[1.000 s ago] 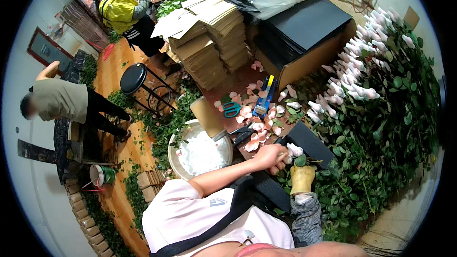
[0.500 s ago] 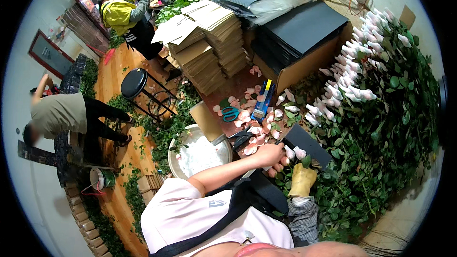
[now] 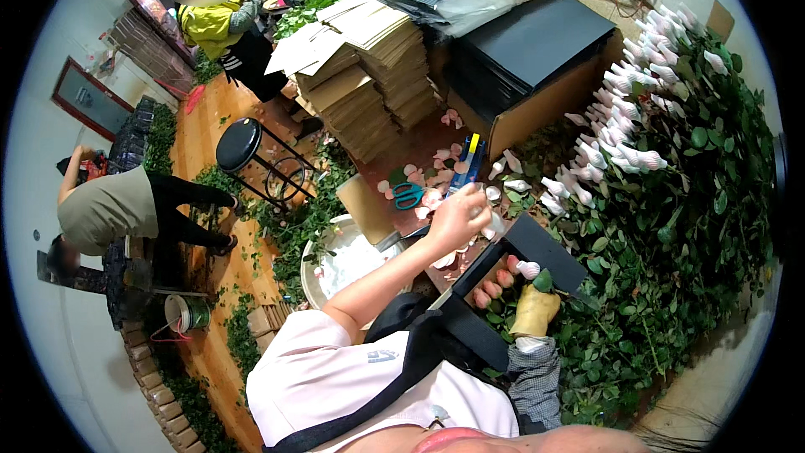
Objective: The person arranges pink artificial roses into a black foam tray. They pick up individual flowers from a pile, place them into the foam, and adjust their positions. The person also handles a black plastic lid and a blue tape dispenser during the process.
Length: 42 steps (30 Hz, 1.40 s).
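Observation:
My left hand [image 3: 461, 214], bare, is raised over scattered pink petals with fingers curled; a small white item shows beside them, and what they grip is unclear. My right hand [image 3: 534, 310], in a yellow glove, grips a rose stem under a white-netted bud [image 3: 527, 269]. Several pink rose buds [image 3: 488, 288] lie in a row beside it along a black board [image 3: 547, 253]. Behind my left hand are teal scissors [image 3: 407, 195], a blue tool with a yellow part [image 3: 465, 165], and a tan cylinder [image 3: 356, 201] beside a basin of white material [image 3: 335, 256].
Netted roses [image 3: 629, 117] with dense foliage are heaped on the right. Cardboard sheets [image 3: 352, 92] and a box of black sheets [image 3: 532, 42] stand behind. A black stool [image 3: 239, 147] is at left, with a co-worker in yellow [image 3: 210, 25] and another bending in olive [image 3: 109, 210].
My left hand has lifted from the buds toward the petals. More pink buds now show bare, with one white-netted bud among them. The co-worker in olive has bent lower.

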### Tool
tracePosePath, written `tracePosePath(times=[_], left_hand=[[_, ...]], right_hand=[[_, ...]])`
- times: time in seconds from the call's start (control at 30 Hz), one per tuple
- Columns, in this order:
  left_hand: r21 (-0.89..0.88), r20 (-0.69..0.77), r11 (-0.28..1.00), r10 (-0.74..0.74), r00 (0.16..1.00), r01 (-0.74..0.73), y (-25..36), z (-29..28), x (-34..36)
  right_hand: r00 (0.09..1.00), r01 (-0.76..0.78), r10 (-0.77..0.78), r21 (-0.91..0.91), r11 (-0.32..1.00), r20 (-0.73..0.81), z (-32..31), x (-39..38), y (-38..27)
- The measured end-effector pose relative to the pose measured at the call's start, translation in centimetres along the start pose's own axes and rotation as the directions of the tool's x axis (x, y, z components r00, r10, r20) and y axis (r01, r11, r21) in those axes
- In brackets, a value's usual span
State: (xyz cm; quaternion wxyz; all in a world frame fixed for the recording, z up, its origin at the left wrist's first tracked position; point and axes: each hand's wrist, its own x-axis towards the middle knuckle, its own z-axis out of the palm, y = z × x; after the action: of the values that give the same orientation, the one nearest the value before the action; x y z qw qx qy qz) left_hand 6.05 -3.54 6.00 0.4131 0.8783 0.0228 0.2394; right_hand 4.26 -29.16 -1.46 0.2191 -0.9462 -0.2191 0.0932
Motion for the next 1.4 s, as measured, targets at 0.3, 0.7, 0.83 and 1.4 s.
tracePosePath(times=[0.3,0.7,0.83,1.4], left_hand=[[0.030,0.539,0.995,-0.099,0.837,0.098,3.5,7.7,-3.8],[0.167,0.314,0.982,-0.139,0.939,0.090,0.6,3.2,-4.3],[0.562,0.483,0.792,-0.548,0.683,0.239,-4.5,-10.5,-8.9],[-0.885,-0.465,-0.214,0.393,0.793,-0.413,15.8,-5.7,-5.8]], right_hand=[[0.989,-0.119,0.057,-0.507,0.853,-0.138,1.8,-0.1,3.4],[0.969,-0.226,0.164,-0.409,0.884,-0.183,1.9,0.6,4.6],[0.980,-0.191,0.164,-0.300,0.934,-0.114,0.0,0.9,2.3],[0.990,-0.006,-0.075,-0.558,0.830,-0.121,0.7,-0.3,3.4]])
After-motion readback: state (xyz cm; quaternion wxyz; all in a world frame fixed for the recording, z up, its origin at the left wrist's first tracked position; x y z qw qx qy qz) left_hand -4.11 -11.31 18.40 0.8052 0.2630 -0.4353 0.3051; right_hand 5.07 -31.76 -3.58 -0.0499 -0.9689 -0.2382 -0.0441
